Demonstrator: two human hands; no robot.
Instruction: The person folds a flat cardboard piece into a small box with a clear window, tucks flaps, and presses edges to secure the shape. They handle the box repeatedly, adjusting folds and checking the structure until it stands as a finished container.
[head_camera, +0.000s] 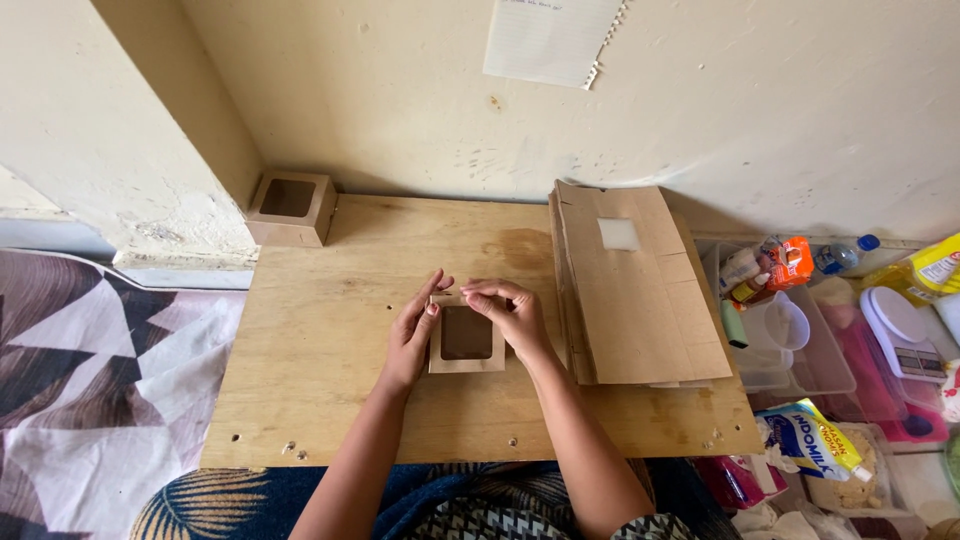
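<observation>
A small brown cardboard box with a clear window (466, 338) lies on the plywood board (330, 340) in front of me. My left hand (413, 333) presses against its left side, fingers pointing up. My right hand (509, 313) grips its top right corner, fingers curled over the upper edge. Both hands hold the box between them. A stack of flat, unfolded cardboard box blanks (640, 285) lies just right of my right hand.
A finished windowed cardboard box (291, 207) stands at the board's back left corner against the wall. Right of the board, clear plastic containers (800, 350) hold bottles, packets and a small kitchen scale (900, 335). A patterned cloth (90, 390) covers the floor on the left.
</observation>
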